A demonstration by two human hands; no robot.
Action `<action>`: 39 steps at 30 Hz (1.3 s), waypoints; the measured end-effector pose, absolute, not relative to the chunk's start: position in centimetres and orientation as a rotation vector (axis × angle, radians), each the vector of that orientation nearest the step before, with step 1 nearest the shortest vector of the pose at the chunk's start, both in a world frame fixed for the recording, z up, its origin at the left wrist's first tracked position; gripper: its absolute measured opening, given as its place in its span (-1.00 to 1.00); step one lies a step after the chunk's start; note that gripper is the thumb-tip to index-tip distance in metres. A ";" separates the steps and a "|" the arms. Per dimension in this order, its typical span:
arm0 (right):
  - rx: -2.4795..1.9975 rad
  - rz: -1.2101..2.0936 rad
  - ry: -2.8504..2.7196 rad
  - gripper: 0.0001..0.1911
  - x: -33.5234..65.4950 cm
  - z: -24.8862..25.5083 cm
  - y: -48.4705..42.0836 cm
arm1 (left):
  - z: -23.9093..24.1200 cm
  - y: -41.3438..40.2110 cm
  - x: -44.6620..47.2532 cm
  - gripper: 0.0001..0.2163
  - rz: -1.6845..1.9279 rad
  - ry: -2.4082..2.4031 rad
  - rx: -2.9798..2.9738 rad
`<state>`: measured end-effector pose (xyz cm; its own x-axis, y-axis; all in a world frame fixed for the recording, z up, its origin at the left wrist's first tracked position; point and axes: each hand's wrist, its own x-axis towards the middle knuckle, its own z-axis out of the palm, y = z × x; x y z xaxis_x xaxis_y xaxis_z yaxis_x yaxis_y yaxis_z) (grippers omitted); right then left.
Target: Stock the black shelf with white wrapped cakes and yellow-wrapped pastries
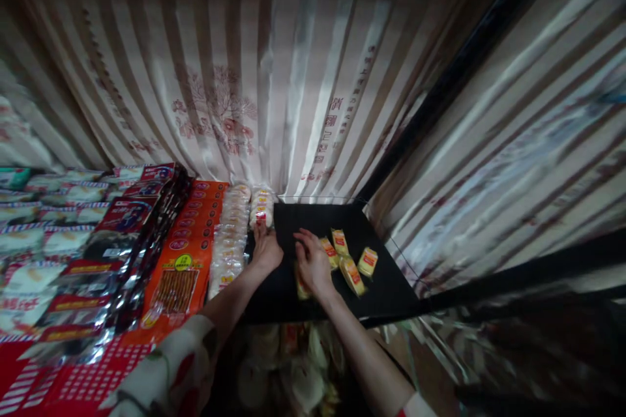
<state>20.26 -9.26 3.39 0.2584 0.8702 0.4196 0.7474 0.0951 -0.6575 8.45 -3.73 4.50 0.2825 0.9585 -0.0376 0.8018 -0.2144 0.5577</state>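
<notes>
My left hand has its fingers closed on the near end of a short row of small white-and-yellow wrapped packets with red labels. That row lies at the left side of a black board. My right hand hovers low over the middle of the board, fingers apart and slightly bent. A yellow packet is partly hidden beneath it. Several loose yellow packets with orange-red labels lie just right of this hand, among them one packet in front and another farther right.
Left of the board runs a row of clear-wrapped packets, then orange snack bags, dark red bags and white bags. A pleated printed curtain hangs behind. A dark pole slants at right. Blurred goods sit below.
</notes>
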 end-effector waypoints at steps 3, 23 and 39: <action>-1.621 0.174 -1.509 -0.69 20.3 3.5 -12.1 | 5.2 -6.3 8.8 -0.59 0.473 1.533 2.065; -1.927 0.251 -1.656 -0.66 18.7 -4.5 -28.4 | -2.4 -24.1 1.5 -0.65 0.318 1.581 2.011; -1.997 0.640 -2.342 -0.73 11.1 -3.4 -28.1 | -2.5 -25.8 -1.4 -0.71 0.054 1.560 2.053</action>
